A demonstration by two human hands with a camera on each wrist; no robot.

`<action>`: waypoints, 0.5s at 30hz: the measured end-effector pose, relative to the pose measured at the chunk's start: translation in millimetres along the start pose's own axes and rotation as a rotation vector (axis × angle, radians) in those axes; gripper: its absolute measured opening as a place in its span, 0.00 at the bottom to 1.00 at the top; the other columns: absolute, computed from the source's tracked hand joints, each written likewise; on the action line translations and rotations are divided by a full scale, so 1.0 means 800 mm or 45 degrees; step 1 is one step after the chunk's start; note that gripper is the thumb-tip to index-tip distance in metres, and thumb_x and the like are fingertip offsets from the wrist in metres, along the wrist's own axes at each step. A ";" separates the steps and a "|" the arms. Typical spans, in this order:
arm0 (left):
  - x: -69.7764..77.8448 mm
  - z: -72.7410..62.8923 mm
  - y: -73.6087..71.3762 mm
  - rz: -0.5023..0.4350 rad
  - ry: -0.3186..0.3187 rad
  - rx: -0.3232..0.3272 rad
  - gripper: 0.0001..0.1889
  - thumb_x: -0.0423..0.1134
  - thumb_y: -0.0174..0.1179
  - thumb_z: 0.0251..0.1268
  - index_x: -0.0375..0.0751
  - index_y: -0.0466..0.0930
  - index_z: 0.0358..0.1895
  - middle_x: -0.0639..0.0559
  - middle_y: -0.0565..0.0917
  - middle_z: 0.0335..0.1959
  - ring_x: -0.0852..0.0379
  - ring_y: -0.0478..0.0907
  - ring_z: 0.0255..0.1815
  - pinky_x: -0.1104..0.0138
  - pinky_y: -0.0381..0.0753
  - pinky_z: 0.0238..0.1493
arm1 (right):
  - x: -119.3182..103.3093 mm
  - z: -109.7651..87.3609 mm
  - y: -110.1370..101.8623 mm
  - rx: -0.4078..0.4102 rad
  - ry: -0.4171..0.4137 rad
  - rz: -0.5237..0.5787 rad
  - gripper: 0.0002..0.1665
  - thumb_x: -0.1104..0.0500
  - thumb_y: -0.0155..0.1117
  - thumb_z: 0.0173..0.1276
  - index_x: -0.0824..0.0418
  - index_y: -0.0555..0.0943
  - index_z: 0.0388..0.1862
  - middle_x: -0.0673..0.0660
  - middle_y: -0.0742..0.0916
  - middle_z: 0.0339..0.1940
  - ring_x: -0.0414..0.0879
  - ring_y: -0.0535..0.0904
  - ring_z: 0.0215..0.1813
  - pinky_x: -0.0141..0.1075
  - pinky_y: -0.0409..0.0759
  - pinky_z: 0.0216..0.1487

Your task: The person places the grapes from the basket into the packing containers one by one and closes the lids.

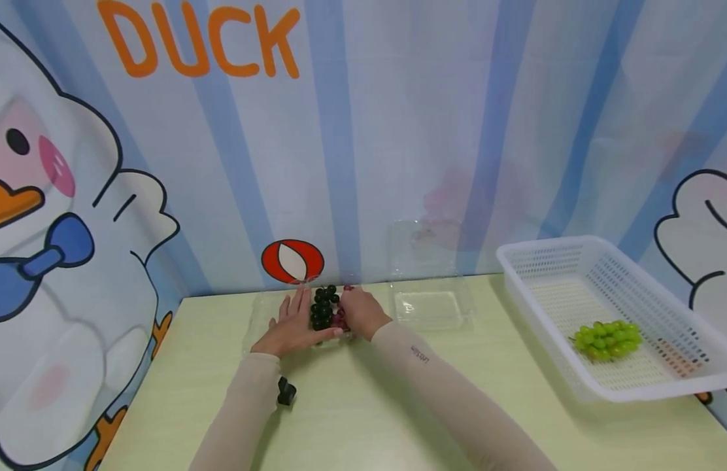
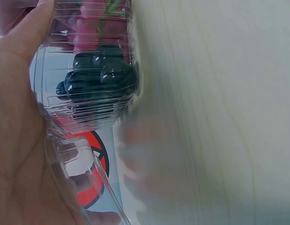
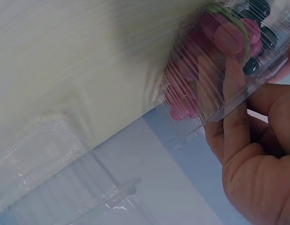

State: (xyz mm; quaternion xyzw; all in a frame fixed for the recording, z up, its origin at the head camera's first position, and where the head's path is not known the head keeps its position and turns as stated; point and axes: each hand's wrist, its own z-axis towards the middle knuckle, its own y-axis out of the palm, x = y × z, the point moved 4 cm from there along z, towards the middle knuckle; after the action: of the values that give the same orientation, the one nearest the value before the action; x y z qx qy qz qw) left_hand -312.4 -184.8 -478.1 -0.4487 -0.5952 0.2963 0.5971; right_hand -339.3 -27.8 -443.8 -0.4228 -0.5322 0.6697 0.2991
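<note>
Head view: the left hand (image 1: 293, 328) is keeping its fingers straight and spread beside a clear clamshell box (image 1: 261, 312); black grapes (image 1: 322, 311) are lying inside, red grapes (image 1: 340, 320) at their 4 o'clock. At 3 o'clock a white basket (image 1: 563, 297) is holding green grapes (image 1: 607, 340). Left wrist view: that hand is bordering the box's 9 o'clock. Right wrist view: the right hand's (image 3: 250, 173) fingers are reaching in among the red grapes; whether they're gripping any, I'm unable to tell.

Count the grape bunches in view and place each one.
3: a dark bunch and a red bunch together in the clear container by the left hand and right hand, plus a green bunch in the white basket. Others could be hidden by the hands.
</note>
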 end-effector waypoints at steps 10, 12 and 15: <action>-0.003 0.002 0.002 0.003 -0.002 0.005 0.69 0.82 0.56 0.51 0.46 0.30 0.84 0.45 0.32 0.85 0.33 0.31 0.83 0.23 0.44 0.68 | -0.001 -0.002 0.003 -0.017 0.030 -0.012 0.11 0.65 0.64 0.73 0.59 0.85 0.28 0.53 0.86 0.30 0.43 0.75 0.29 0.34 0.78 0.35; -0.003 0.002 0.002 0.006 -0.001 0.008 0.69 0.82 0.56 0.51 0.46 0.30 0.84 0.45 0.33 0.85 0.33 0.31 0.83 0.22 0.44 0.67 | -0.001 -0.001 0.003 -0.008 0.030 -0.005 0.12 0.65 0.65 0.73 0.58 0.85 0.27 0.52 0.86 0.29 0.43 0.75 0.29 0.34 0.77 0.35; -0.002 0.002 0.002 0.009 -0.002 0.010 0.69 0.83 0.56 0.51 0.46 0.30 0.84 0.45 0.33 0.85 0.33 0.32 0.83 0.23 0.44 0.67 | -0.001 -0.002 0.001 -0.007 0.032 0.005 0.13 0.65 0.65 0.72 0.58 0.84 0.25 0.52 0.85 0.28 0.43 0.74 0.29 0.35 0.76 0.35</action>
State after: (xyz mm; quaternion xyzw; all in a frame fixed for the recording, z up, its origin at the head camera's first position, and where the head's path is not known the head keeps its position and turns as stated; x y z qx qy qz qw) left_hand -313.7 -185.1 -480.1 -0.4483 -0.5928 0.3011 0.5974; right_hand -337.8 -28.1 -444.8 -0.4332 -0.5294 0.6634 0.3033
